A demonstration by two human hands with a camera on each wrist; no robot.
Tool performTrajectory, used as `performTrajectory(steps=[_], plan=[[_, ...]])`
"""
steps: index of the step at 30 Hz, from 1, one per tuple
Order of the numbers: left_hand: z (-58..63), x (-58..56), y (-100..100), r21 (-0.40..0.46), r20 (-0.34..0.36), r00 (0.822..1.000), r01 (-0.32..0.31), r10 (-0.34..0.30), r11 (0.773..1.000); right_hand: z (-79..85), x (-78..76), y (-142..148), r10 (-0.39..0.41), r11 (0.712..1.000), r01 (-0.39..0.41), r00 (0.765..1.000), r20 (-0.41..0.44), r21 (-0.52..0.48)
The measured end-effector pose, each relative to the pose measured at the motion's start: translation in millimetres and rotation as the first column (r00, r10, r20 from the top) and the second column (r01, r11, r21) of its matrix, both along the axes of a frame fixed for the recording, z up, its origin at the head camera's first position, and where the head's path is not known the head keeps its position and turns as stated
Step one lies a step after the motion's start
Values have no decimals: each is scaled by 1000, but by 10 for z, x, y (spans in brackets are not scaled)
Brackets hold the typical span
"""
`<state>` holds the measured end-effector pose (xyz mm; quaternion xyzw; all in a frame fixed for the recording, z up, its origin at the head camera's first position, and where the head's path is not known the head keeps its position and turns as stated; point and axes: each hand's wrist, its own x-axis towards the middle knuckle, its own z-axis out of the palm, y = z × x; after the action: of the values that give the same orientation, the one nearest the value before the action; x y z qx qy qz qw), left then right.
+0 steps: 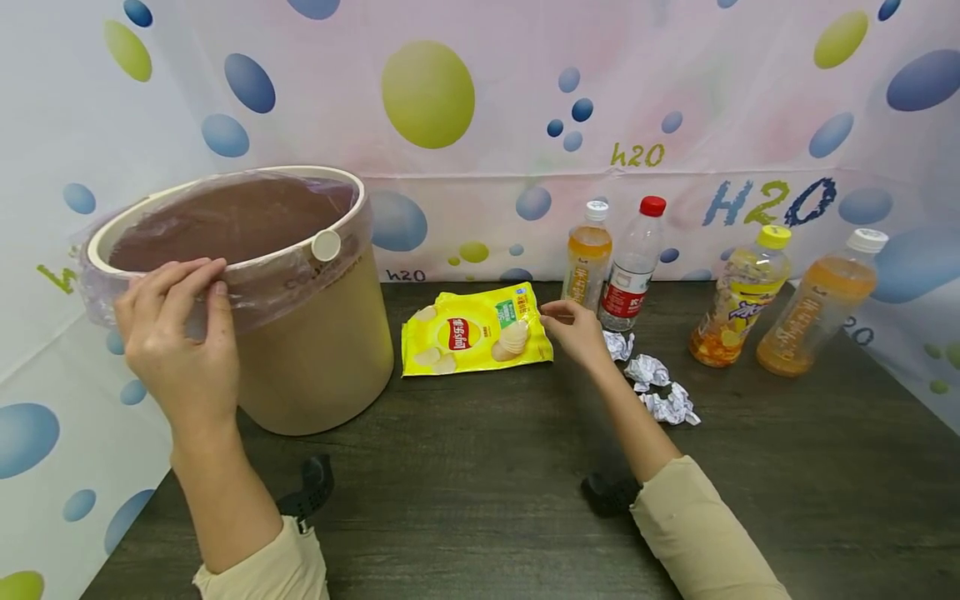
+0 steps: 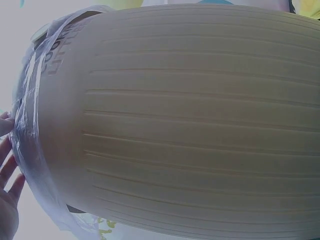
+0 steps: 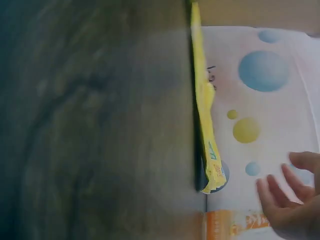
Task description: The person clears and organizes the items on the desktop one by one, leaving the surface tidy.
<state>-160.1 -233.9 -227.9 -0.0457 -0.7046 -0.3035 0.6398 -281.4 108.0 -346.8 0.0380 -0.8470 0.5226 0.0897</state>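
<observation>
My left hand (image 1: 180,333) rests its fingertips on the near rim of a large beige trash bin (image 1: 322,333). A clear plastic liner (image 1: 277,287) folds over that rim. In the left wrist view the fingers (image 2: 14,187) lie against the liner's edge beside the bin wall (image 2: 200,120). My right hand (image 1: 577,333) is at the right end of a yellow Lay's chip bag (image 1: 480,329), which lies flat on the table. Seen from the right wrist, the fingers (image 3: 295,187) are spread and loosely bent, with a gap to the bag (image 3: 202,100).
Behind the right hand stand an orange-drink bottle (image 1: 587,258) and a red-capped bottle (image 1: 630,267). Crumpled white paper (image 1: 647,372) lies by the right forearm. Farther right are a yellow-capped bottle (image 1: 738,300) and another orange-drink bottle (image 1: 821,304). A patterned backdrop (image 1: 495,100) borders the dark table (image 1: 465,483).
</observation>
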Motion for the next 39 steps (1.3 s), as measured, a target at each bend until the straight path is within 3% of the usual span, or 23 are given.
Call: performTrajectory(steps=[9, 14, 19, 24, 28, 31, 35, 39], plan=[[-67, -82, -97, 0, -12, 1000, 8, -8, 1000, -339, -92, 68, 31, 998, -25, 993, 113, -59], [-96, -88, -134, -4, -8, 1000, 6, -6, 1000, -409, -102, 85, 63, 994, -42, 977, 206, -105], [-89, -91, -129, -2, -5, 1000, 5, -5, 1000, -436, -109, 93, 114, 987, -85, 968, 223, -133], [-82, -95, -131, -2, 3, 1000, 4, -4, 1000, -456, -114, 80, 142, 961, -73, 958, 247, -268], [-90, -99, -141, -5, 13, 1000, 3, -3, 1000, -467, -112, 59, 121, 936, -1, 939, 321, -351], [-94, -101, -141, 0, 13, 1000, 4, -4, 1000, -470, -113, 52, 102, 940, 31, 925, 367, -340], [-88, -98, -133, 9, 11, 1000, 2, -2, 1000, -467, -105, 56, 110, 950, 30, 900, 421, -312], [-74, -97, -120, 19, 4, 1000, 3, -3, 1000, -415, -69, 96, 148, 963, -8, 852, 502, -271]])
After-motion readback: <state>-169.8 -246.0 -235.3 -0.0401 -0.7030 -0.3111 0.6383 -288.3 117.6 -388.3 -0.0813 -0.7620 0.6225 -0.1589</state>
